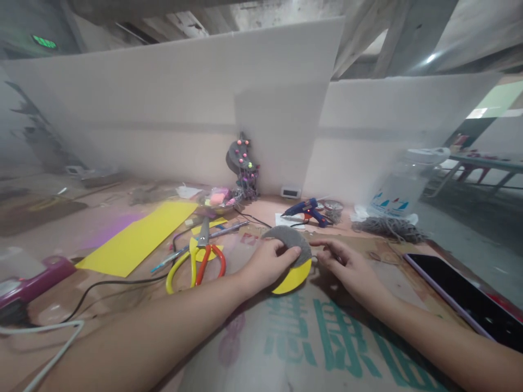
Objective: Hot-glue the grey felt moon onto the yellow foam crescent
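While your left hand has the disc pinched, thumb on its grey top, your right hand sits just beside its right edge, index finger stretched toward it. Can't tell if those right fingers are gripping anything, tbh. The disc's yellow part pokes out below your left thumb. Scissors are left of your left fingers, yellow sheet farther left, glue gun beyond your fingertips, phone right of your right hand.
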The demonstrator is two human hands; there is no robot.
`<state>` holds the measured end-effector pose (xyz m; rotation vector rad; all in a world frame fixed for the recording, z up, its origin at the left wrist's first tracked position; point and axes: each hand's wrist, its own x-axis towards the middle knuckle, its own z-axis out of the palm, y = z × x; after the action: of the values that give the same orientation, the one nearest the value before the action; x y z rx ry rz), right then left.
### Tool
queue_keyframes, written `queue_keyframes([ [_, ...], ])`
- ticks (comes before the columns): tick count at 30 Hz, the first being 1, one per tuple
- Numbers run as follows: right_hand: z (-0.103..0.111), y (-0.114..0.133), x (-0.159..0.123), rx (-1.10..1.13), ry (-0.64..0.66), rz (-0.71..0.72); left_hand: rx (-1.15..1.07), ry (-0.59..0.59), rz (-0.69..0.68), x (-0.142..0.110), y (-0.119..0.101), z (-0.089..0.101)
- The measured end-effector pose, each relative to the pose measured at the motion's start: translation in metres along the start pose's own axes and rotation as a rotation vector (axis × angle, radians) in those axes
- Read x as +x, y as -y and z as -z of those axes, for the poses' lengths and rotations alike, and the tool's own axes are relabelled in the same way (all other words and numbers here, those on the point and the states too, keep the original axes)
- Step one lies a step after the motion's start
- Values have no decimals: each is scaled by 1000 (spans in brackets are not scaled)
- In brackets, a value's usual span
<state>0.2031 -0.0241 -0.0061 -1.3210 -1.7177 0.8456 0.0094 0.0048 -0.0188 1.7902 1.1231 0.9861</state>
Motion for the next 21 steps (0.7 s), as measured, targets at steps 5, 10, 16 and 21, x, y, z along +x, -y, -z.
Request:
queue_keyframes([
  [5, 9, -5, 0, -177, -164, 340, -32, -64, 19, 2, -1, 1],
  [10, 5, 10, -17, -479, 141, 572, 8, -173, 17, 6, 2, 4],
  [16, -10, 17, -28, -491, 174, 551, 42, -199, -30, 4, -3, 7],
  [21, -2, 14, -11, -267, -162, 328, 29, -98, -28, 1, -7, 8],
])
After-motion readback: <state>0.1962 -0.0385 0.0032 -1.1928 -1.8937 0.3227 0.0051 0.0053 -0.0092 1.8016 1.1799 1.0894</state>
